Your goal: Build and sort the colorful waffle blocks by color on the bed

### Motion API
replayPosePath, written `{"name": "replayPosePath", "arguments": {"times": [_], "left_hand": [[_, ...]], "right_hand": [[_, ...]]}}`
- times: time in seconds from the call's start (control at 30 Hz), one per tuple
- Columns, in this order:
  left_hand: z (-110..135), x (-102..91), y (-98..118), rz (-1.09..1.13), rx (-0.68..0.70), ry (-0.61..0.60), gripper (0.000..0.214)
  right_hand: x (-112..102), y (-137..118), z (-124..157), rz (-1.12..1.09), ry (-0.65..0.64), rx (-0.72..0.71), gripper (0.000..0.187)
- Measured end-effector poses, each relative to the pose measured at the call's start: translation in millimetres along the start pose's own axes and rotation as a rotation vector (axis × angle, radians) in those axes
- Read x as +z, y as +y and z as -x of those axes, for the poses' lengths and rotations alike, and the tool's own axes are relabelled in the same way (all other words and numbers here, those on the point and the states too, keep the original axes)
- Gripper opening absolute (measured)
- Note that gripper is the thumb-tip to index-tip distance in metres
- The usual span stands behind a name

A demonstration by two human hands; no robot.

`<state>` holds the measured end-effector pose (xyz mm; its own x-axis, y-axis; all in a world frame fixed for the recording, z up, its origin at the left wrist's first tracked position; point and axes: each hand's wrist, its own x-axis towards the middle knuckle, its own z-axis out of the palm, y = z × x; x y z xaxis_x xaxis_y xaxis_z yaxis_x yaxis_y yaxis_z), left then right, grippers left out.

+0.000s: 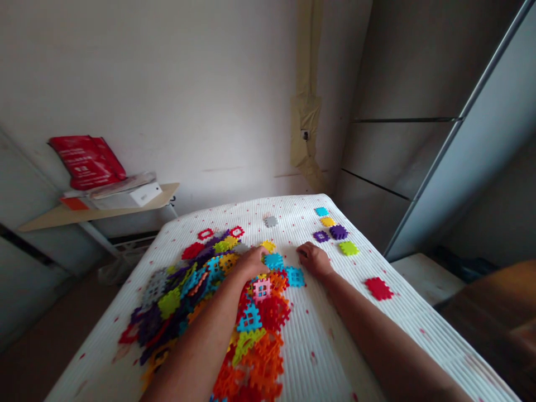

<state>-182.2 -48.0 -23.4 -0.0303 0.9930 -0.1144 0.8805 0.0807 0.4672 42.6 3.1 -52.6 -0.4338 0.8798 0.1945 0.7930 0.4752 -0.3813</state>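
Note:
My left hand (250, 263) reaches over the right edge of a heap of colourful plastic interlocking tiles (170, 303). Its thumb and fingers close on the left edge of a solid blue interlocking tile (274, 261). A yellow tile (268, 245) lies just beyond that one, and a blue window-pattern tile (295, 276) sits to its lower right. Over the white cover, to the right of the heap, is my right hand (314, 258) with its fingers curled in. Whatever those fingers may hold is hidden.
Along the right side of the quilted bed cover (318, 335) lie a purple stack (338, 232), a green tile (348, 248), a red tile (379, 288) and several others. A grey tile (271, 221) lies further back. Left stands a small table (170, 192) bearing a red bag (87, 162).

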Motion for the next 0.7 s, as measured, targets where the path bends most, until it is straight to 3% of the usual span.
{"name": "replayPosePath", "arguments": {"times": [0.43, 0.7], "left_hand": [[3.0, 0.0, 0.6, 0.038, -0.024, -0.006, 0.037], [6.9, -2.5, 2.8, 0.138, -0.058, 0.06, 0.042]], "right_hand": [[-1.1, -0.7, 0.2, 0.005, -0.01, 0.001, 0.026], [0.3, 0.1, 0.5, 0.0, -0.002, 0.003, 0.026]]}}
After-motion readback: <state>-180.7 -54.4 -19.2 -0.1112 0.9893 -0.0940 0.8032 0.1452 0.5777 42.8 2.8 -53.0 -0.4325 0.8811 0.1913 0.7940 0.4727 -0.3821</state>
